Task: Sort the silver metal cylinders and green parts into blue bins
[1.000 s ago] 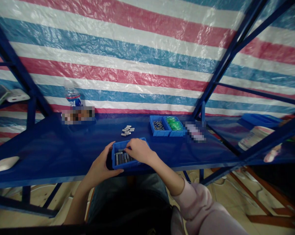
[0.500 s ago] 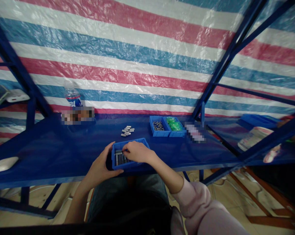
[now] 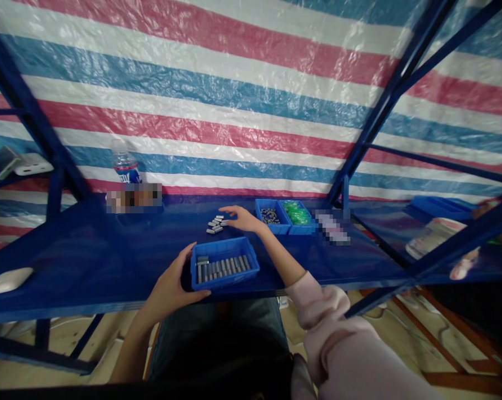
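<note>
My left hand grips the left end of a blue plastic bin, fingers behind its far corner and thumb along the near side. Inside, several small silvery metal cylinders stand side by side in a row, and one or so lies crosswise at the left. Beyond the bin, my right hand reaches over a small pile of loose metal cylinders on the blue table. Its fingers are stretched out and apart, at the pile's right side.
Further right stand a blue bin of small metal parts and a blue bin with green packets. A bottle stands at the back left. A white object lies at the left. Blue frame posts flank the table; another person's hand shows far right.
My right hand has come out of the bin and moved forward to the loose cylinders, uncovering the row inside. My left hand keeps its hold on the bin.
</note>
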### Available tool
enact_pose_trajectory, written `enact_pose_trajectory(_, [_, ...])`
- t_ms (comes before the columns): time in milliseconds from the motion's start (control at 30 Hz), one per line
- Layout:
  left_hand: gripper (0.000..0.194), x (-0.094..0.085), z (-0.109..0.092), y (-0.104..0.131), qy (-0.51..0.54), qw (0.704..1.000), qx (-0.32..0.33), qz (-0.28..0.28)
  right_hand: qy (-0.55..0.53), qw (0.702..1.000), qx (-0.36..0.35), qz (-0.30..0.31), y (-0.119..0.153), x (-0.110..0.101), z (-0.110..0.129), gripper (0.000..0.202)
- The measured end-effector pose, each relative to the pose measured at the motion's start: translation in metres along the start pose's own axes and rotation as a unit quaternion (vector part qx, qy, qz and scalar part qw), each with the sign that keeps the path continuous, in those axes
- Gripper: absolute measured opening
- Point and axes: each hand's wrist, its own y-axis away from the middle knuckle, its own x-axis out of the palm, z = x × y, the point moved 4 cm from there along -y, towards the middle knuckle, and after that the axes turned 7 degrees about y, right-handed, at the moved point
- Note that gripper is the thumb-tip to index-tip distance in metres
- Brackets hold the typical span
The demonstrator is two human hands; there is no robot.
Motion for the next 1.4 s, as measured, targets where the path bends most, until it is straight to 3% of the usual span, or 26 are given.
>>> enact_pose_trajectory(167, [0.099,0.000,0.001,0.000,0.000,1.000,-0.003,-0.002,0.031,0.988,-0.088,0.120,-0.004,0.021,0.007,0.055])
enact_pose_trajectory(533, [0.099,0.000,0.002,0.001,0.010,1.000,0.005,0.000,0.145,0.967,-0.024,0.208,-0.017,0.029,0.020,0.055])
enact_pose_trajectory(667, [0.099,0.000,0.003,0.000,0.015,1.000,0.005,0.003,0.157,0.966,-0.031,0.203,-0.021,0.033,0.023,0.047])
enact_pose_trajectory(867, [0.099,0.000,0.001,0.001,0.011,1.000,0.005,0.000,0.128,0.981,-0.038,0.143,-0.022,0.034,0.019,0.032])
enact_pose_trajectory(967, [0.098,0.001,0.001,0.001,0.013,1.000,0.002,0.004,0.107,0.988,-0.062,0.095,-0.017,0.025,0.026,0.025])
enact_pose_trajectory(1100, [0.098,0.000,0.002,0.001,0.015,1.000,0.009,-0.004,0.021,0.993,-0.111,0.043,0.002,0.003,0.054,0.023])
enact_pose_trajectory(1233, [0.098,0.000,0.000,0.001,0.007,1.000,0.009,-0.005,0.025,0.992,-0.092,0.081,0.038,-0.009,0.085,0.027])
enact_pose_trajectory(1400, [0.098,0.001,0.000,0.002,0.000,1.000,0.003,0.003,0.160,0.978,0.003,0.137,0.074,0.005,0.100,0.023])
